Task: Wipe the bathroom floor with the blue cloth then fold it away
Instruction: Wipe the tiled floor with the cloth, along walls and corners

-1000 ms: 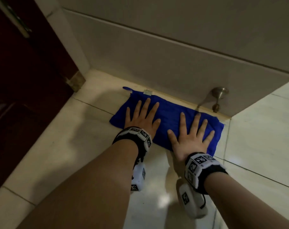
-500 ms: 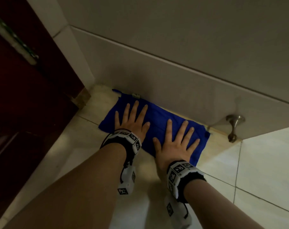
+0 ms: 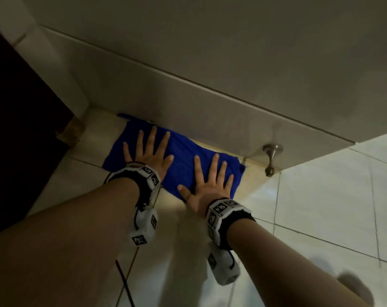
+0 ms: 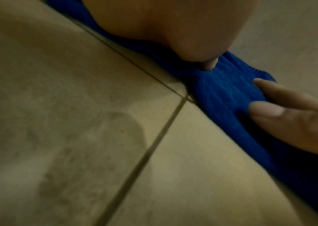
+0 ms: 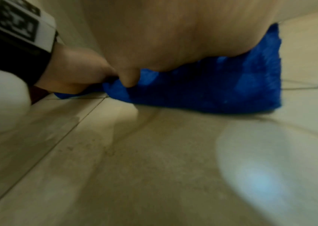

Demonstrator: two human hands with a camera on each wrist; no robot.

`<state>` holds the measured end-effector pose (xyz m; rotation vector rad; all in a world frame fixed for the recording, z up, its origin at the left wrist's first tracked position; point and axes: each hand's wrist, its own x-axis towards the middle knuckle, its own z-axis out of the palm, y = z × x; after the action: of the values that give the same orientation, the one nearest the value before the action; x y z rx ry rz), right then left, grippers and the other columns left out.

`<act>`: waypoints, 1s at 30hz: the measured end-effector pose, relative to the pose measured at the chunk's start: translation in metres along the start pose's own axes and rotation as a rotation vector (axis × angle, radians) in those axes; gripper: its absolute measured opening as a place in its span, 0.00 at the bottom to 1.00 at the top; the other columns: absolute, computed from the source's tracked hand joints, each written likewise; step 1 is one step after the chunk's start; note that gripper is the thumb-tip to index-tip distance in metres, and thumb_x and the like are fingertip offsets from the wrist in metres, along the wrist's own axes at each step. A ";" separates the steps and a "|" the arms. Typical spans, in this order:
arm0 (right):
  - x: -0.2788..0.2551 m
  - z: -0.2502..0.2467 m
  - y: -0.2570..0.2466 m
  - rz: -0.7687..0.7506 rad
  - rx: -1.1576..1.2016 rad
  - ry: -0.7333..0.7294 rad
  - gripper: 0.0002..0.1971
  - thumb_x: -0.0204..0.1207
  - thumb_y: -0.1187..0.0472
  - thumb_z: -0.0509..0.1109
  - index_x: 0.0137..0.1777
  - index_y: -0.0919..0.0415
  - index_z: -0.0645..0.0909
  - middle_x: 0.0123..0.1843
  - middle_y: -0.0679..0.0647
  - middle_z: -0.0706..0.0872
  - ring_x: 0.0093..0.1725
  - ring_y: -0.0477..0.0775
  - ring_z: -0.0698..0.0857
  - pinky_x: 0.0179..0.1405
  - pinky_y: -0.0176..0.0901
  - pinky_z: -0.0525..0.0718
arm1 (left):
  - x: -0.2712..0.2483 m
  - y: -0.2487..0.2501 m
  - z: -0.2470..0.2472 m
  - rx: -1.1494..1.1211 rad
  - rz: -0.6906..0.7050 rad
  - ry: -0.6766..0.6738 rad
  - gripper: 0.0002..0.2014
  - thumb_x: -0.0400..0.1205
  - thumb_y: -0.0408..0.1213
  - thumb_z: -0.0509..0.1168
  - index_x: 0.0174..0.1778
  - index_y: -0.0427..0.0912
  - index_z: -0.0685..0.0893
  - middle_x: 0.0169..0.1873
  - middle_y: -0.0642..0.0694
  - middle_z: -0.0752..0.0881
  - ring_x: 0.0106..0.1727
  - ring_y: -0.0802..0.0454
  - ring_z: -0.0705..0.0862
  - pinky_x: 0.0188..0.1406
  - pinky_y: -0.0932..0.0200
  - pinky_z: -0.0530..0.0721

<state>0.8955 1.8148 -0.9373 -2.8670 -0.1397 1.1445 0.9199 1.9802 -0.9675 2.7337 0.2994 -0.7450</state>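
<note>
Pale floor tiles point(image 3: 321, 207) meet the wall's base, with a dark door point(image 3: 15, 129) at far left. Next, the left hand point(image 3: 149, 151) lies flat, fingers spread wide, on the blue cloth point(image 3: 183, 156), which sits along the wall's foot. Beside it the right hand point(image 3: 207, 185) presses equally flat and splayed, its heel partly off the cloth's near edge. Further right stands a metal doorstop point(image 3: 271, 158). The floor looks possibly damp, though blur obscures it; palms could slip, or the cloth could bunch against the wall.

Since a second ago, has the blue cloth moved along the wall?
Yes. The blue cloth has slid left along the wall, away from the metal door stopper and toward the dark door frame.
</note>
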 end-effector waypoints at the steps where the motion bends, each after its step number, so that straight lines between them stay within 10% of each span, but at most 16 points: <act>1: -0.001 -0.002 0.001 -0.013 0.002 -0.023 0.45 0.77 0.25 0.47 0.80 0.39 0.20 0.77 0.56 0.12 0.79 0.66 0.20 0.79 0.70 0.29 | 0.000 -0.001 -0.002 0.002 -0.002 -0.006 0.30 0.86 0.62 0.37 0.78 0.68 0.25 0.79 0.58 0.23 0.82 0.46 0.26 0.77 0.30 0.30; 30: 0.038 0.009 -0.076 -0.206 -0.014 0.201 0.40 0.79 0.28 0.44 0.80 0.37 0.23 0.78 0.58 0.14 0.78 0.63 0.18 0.78 0.69 0.27 | 0.024 -0.087 -0.022 -0.011 -0.136 0.174 0.37 0.84 0.66 0.43 0.82 0.61 0.30 0.82 0.55 0.27 0.84 0.51 0.31 0.81 0.42 0.32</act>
<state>0.9120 1.8939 -0.9632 -2.8742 -0.4232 0.8176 0.9268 2.0722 -0.9812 2.7936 0.5307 -0.5373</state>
